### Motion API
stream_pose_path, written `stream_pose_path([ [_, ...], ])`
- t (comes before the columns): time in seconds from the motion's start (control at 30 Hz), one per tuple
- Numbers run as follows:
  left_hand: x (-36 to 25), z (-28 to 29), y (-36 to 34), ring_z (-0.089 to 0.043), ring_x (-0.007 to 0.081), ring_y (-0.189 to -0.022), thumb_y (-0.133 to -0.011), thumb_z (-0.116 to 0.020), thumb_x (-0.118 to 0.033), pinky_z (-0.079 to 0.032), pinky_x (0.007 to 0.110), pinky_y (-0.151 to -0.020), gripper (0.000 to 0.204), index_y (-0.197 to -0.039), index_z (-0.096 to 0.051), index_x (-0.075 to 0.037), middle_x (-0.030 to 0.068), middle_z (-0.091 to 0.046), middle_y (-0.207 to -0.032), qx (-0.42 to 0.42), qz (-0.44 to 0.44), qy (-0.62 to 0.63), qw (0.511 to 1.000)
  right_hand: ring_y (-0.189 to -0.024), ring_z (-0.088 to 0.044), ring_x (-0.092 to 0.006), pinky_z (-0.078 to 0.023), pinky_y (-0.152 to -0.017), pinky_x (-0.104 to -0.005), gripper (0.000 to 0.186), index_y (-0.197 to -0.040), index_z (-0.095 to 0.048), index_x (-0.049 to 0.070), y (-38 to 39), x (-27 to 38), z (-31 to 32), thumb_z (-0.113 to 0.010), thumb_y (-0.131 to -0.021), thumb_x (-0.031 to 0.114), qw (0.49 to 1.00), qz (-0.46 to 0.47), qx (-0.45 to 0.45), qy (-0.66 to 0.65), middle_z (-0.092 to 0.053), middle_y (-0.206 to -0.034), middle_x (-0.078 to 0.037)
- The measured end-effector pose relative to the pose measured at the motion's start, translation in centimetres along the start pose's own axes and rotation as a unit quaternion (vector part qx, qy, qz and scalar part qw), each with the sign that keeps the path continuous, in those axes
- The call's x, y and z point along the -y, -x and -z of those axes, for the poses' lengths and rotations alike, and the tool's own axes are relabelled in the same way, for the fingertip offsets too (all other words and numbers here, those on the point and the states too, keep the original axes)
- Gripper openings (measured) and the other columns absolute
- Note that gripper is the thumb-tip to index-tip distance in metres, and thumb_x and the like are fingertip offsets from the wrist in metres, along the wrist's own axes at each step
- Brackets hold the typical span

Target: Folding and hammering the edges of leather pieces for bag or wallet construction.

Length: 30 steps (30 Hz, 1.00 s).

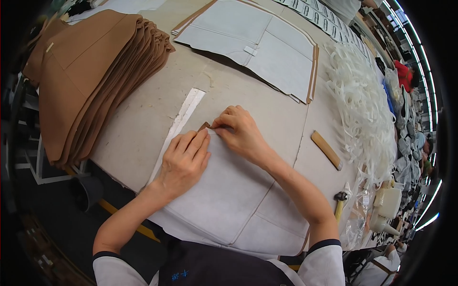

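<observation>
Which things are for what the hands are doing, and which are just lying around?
In the job:
left hand, right hand
white panel under them
likely the similar panel stack beyond

Seemingly just lying about:
tangled white strips
hammer
flat tan bar
white bottle

brown flap (204, 127) partly hidden by the hands (185, 155), patterned sheet (320, 15) cut off at top, far-right clutter (411, 148) too small to tell

head-worn fisheye, facing down, near left hand (184, 158) and right hand (241, 133)
</observation>
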<state>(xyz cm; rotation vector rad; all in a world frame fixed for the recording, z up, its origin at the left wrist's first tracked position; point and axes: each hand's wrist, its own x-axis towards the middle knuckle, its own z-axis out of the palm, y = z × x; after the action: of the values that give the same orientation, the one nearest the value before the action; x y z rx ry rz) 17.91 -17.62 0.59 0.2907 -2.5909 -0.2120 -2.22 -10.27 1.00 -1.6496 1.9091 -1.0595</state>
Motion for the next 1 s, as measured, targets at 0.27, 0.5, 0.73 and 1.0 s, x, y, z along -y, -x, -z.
stream_pose_path([
  [0.27, -0.2, 0.3, 0.1, -0.058, 0.0289, -0.124, -0.085, -0.076, -0.012, -0.04, 0.052, -0.11, 0.045, -0.127, -0.069, 0.003, 0.0123, -0.065, -0.135, 0.029, 0.024, -0.021, 0.999, -0.094, -0.056, -0.0236, -0.049, -0.079, -0.0359, 0.026, -0.105, -0.081, 0.01, 0.7, -1.9, 0.2, -0.077, -0.084, -0.004, 0.994, 0.106, -0.007, -0.011, -0.064, -0.099, -0.003],
  [0.5, 0.2, 0.0, 0.2, -0.054, 0.0296, -0.131, -0.084, -0.075, -0.011, -0.031, 0.058, -0.118, 0.043, -0.125, -0.069, 0.001, 0.0108, -0.063, -0.137, 0.042, 0.048, 0.017, 0.998, -0.1, -0.056, -0.0279, -0.045, -0.088, -0.0388, 0.032, -0.114, -0.079, 0.009, 0.2, -2.7, 1.4, -0.074, -0.083, 0.0, 0.953, 0.277, 0.06, 0.106, -0.063, -0.108, -0.007],
  [0.73, 1.7, 0.5, -1.6, -0.048, 0.0342, -0.143, -0.077, -0.067, -0.003, -0.023, 0.062, -0.124, 0.034, -0.11, -0.069, 0.004, 0.0125, -0.062, -0.138, 0.071, -0.025, 0.026, 0.997, -0.102, -0.058, -0.0294, -0.047, -0.089, -0.0405, 0.025, -0.114, -0.078, 0.008, -0.1, -2.9, 2.1, -0.073, -0.09, 0.002, 0.977, 0.192, 0.091, -0.029, -0.063, -0.109, -0.009],
  [1.0, 1.7, 0.1, -1.2, -0.05, 0.0321, -0.141, -0.077, -0.068, -0.002, -0.023, 0.06, -0.126, 0.035, -0.11, -0.072, 0.006, 0.0146, -0.067, -0.136, 0.069, -0.049, 0.006, 0.996, -0.096, -0.056, -0.0264, -0.05, -0.079, -0.0369, 0.043, -0.119, -0.078, 0.008, 0.7, -4.4, 3.1, -0.075, -0.079, -0.008, 0.97, 0.234, 0.05, 0.037, -0.064, -0.109, -0.009],
])
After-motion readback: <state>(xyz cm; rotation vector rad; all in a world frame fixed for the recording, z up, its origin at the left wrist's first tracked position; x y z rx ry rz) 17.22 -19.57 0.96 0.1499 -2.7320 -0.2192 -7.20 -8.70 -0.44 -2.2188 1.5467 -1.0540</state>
